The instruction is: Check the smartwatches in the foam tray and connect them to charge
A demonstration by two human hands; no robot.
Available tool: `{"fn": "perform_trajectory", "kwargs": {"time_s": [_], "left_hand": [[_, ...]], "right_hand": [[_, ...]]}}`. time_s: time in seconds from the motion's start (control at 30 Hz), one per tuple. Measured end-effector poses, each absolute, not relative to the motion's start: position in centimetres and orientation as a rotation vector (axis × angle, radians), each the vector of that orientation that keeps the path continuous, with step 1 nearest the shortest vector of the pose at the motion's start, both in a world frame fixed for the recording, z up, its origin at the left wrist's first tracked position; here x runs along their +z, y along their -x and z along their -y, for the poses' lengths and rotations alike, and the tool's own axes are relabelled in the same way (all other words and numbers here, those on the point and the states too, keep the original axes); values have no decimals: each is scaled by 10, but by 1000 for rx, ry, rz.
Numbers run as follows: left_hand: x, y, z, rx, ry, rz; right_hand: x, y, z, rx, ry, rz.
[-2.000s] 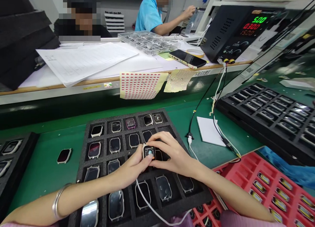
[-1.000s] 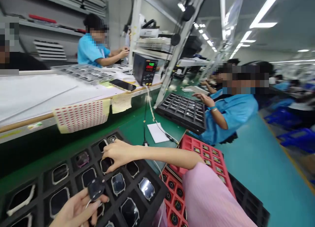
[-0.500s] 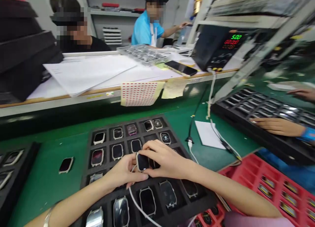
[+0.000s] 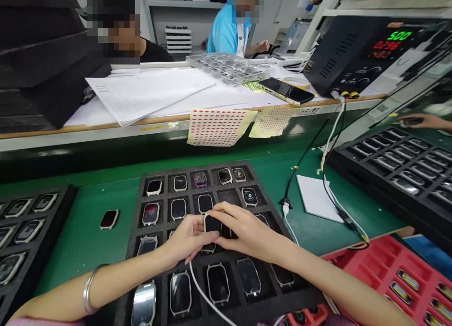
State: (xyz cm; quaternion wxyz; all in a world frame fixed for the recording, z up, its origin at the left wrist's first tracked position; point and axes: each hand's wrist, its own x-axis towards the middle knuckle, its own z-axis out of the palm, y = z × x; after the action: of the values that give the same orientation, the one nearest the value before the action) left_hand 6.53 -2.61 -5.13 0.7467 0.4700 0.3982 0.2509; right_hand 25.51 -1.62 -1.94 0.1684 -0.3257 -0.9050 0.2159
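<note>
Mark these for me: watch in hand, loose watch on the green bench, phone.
watch in hand (image 4: 213,224): head view, dark screen
loose watch (image 4: 109,219): head view, middle of screen
phone (image 4: 285,89): head view, middle of dark screen

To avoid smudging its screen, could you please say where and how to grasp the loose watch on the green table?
Probably pinch the loose watch by opposite side edges, from above: it lies flat on the green table, face up.
</note>
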Motion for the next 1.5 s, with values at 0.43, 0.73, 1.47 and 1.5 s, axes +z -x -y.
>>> {"fn": "perform_trajectory", "kwargs": {"time_s": [0.43,0.73,1.47,1.5], "left_hand": [[-45,-65,26,527,-1021,-892],[-47,-61,25,498,-1037,-817],[-46,-63,26,485,-1101,-853],[-46,-63,26,481,-1101,-855]], "right_hand": [[-26,-257,19,808,882,2449],[-33,-260,18,883,848,2361],[-39,-261,19,735,797,2397],[-39,-261,19,729,802,2400]]}}
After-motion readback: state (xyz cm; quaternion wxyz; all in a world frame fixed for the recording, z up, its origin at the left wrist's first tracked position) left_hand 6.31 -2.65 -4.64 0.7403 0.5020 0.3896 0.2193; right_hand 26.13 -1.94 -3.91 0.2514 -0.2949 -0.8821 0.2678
